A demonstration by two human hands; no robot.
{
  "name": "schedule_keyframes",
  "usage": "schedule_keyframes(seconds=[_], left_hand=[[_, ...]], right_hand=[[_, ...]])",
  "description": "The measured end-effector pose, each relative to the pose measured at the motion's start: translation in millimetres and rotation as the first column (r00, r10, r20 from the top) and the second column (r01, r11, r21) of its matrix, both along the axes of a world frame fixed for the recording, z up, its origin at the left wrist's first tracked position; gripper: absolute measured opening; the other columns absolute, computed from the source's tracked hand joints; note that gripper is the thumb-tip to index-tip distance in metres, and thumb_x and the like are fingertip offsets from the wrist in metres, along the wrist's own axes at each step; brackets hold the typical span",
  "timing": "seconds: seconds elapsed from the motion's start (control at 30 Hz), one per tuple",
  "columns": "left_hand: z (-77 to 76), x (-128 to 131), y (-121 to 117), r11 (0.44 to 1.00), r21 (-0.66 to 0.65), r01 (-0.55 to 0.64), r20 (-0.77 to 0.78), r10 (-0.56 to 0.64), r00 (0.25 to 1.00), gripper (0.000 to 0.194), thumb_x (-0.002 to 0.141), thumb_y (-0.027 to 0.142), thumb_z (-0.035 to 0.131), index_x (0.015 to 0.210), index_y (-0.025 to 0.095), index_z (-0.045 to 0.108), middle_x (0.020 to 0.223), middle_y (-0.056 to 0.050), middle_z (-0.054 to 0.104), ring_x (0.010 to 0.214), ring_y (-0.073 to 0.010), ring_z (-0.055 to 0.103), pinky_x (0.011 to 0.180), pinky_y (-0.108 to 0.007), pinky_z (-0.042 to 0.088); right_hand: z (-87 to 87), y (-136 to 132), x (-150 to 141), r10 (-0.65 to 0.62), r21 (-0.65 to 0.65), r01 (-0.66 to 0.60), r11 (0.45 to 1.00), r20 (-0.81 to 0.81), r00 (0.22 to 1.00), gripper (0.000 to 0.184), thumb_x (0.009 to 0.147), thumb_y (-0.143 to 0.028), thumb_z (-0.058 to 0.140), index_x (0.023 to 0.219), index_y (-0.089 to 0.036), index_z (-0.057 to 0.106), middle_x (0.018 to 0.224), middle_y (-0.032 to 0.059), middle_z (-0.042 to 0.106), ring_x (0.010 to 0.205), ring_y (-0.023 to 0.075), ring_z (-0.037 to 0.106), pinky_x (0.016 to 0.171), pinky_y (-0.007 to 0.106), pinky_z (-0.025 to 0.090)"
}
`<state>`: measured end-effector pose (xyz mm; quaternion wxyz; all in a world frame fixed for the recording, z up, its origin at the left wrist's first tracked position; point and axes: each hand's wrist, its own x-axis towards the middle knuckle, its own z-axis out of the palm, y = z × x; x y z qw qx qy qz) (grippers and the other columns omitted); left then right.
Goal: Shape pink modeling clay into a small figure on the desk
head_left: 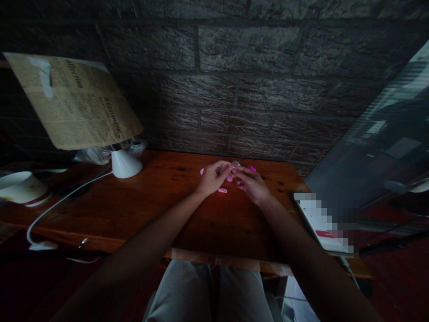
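Note:
My left hand (216, 175) and my right hand (250, 182) meet over the wooden table (154, 197), fingertips pinched together. A small pink piece, soft-looking like modelling clay, seems to be between them, but the fingers cover most of it. Just behind the fingertips shows a pale pink lump (236, 164). Below them is another pink piece (229, 177). Nearer to me a flat pink piece (222, 190) lies by my left wrist. A brighter magenta piece (252, 168) is beyond my right fingers, and a pink bit (201, 171) peeks out left of my left hand.
On the left stands a lamp with a white base (125, 164) and a newsprint shade (83, 105), its white cord (67, 194) hanging over the front edge. A white paper cup (22, 187) is farther left. A blurred white box (323, 223) sits at the right edge. A brick wall (214, 89) rises behind.

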<state>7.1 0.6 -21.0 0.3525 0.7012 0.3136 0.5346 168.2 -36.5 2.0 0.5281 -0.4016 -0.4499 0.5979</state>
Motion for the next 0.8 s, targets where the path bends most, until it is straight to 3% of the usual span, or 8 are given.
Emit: schedule_keyframes(seconds=[0.5,0.8], left_hand=[[9.7,-2.2,-7.5,0.997,0.064,-0.046,-0.079,0.051,0.996,0.018,0.095,0.035,0.062,0.097,0.018,0.068,0.074,-0.002,0.075,0.066,-0.0147,0.071,0.064,-0.024,0.057],[5.3,-2.5,-4.7,0.997,0.069,-0.028,-0.072,0.033,0.997,0.022,0.096,0.038,0.062,0.101,0.017,0.069,0.075,-0.003,0.075,0.064,-0.0138,0.07,0.06,-0.023,0.056]], right_hand=[[-1.2,0.8,0.4,-0.033,0.078,0.025,0.997,0.1,0.994,0.042,0.059,-0.053,0.09,0.085,-0.022,0.081,0.072,0.001,0.067,0.061,0.0105,0.048,0.054,0.025,0.033],[-0.7,-0.1,-0.7,-0.046,0.088,0.037,0.995,0.105,0.993,0.04,0.057,-0.054,0.09,0.083,-0.024,0.083,0.07,0.0004,0.067,0.06,0.01,0.047,0.053,0.024,0.033]])
